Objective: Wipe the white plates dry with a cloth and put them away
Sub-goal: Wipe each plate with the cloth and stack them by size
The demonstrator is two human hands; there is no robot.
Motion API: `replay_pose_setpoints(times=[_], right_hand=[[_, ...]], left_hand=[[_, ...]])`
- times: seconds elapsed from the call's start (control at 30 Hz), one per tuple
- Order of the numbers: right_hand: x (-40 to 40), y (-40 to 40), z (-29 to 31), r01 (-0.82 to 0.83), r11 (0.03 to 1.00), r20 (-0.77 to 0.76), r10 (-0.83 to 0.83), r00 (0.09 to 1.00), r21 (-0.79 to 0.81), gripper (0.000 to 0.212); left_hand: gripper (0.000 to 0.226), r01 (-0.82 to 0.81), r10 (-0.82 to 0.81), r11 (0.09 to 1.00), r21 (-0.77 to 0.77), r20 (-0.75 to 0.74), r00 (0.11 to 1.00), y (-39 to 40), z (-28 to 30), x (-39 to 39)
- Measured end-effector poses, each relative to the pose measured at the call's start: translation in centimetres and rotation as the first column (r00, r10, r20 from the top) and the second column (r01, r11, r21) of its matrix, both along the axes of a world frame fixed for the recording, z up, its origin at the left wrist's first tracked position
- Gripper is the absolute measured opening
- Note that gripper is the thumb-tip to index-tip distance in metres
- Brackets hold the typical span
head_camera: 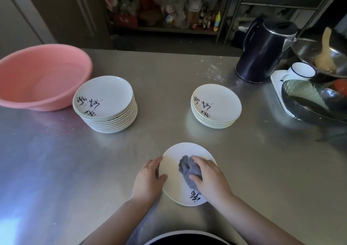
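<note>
1. Right hand: grip curled over a bunched grey cloth, pressing it onto the face of a white plate.
2. Left hand: grip narrow on that plate's left rim, thumb over the edge, steadying it on the desk.
3. Step in hand, as I judge it: wiping, mid-plate. Next move likely calls for lifting the plate onto a stack; which stack holds the dried ones I cannot tell.
4. Taller stack sits far left, shorter stack far right, well apart.
5. Steel surface, dully reflective. Pink basin touches the left stack's side; dark kettle and pans at right; cluttered shelves behind.
</note>
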State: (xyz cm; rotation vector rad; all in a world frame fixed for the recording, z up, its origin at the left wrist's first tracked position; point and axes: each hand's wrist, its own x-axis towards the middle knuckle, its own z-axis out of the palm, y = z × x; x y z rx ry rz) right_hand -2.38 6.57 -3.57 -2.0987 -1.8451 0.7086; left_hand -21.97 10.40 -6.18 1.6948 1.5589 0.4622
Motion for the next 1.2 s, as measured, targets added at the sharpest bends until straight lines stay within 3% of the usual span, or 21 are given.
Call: replay_pose_setpoints(times=[0.13, 0.33, 0.5, 0.67, 0.77, 0.8, 0.87, 0.97, 1.1, 1.2], right_hand=[[-1.9, 2.0, -0.3, -0.068, 0.997, -0.008, 0.068, 0.998, 0.026, 0.039], [-1.9, -0.1, -0.5, -0.314, 0.949, -0.023, 0.314, 0.949, 0.034, 0.044], [0.8, -0.3, -0.6, -0.235, 0.970, 0.015, 0.235, 0.972, 0.053, 0.044], [0.5, -0.6, -0.2, -0.236, 0.972, 0.031, 0.236, 0.971, 0.002, 0.046], [0.6, -0.5, -0.6, -0.268, 0.963, 0.057, 0.267, 0.962, 0.019, 0.047], [0.5, -0.3, -0.8, -0.271, 0.962, 0.055, 0.269, 0.961, 0.033, 0.044], [0.4, 0.1, -0.9, -0.298, 0.954, 0.054, 0.296, 0.954, 0.031, 0.037], [1.3, 1.4, -0.6, -0.289, 0.957, 0.015, 0.288, 0.957, 0.033, 0.032], [3.2, 4.7, -0.1, -0.186, 0.958, -0.030, 0.197, 0.980, 0.217, 0.032], [2.9, 6.4, -0.3, -0.359, 0.906, 0.059, 0.355, 0.933, 0.225, 0.037]], left_hand=[[0.058, -0.017, 0.017, 1.000, -0.005, 0.002, 1.000, 0.2, -0.3, 0.2], [0.056, -0.089, 0.090, 0.996, -0.015, 0.055, 0.994, 0.0, -0.3, 0.5], [0.058, -0.092, 0.095, 0.995, -0.047, 0.057, 0.994, 0.0, -0.4, 0.6], [0.055, -0.008, 0.008, 1.000, 0.000, 0.031, 0.999, 0.2, -0.3, -0.2], [0.056, 0.164, -0.179, 0.964, 0.211, 0.057, 0.982, 1.3, -0.1, -1.3], [0.063, 0.250, -0.268, 0.940, 0.233, 0.047, 0.962, 1.9, 0.3, -1.5], [0.081, 0.453, -0.457, 0.882, 0.131, -0.005, 0.890, 3.0, 1.2, -1.5], [0.095, 0.681, -0.670, 0.732, 0.013, -0.164, 0.724, 4.3, 1.9, -1.3], [0.097, 0.774, -0.729, 0.633, 0.025, -0.317, 0.607, 5.0, 1.7, -1.2], [0.098, 0.814, -0.759, 0.579, 0.043, -0.335, 0.558, 5.0, 1.5, -1.1]])
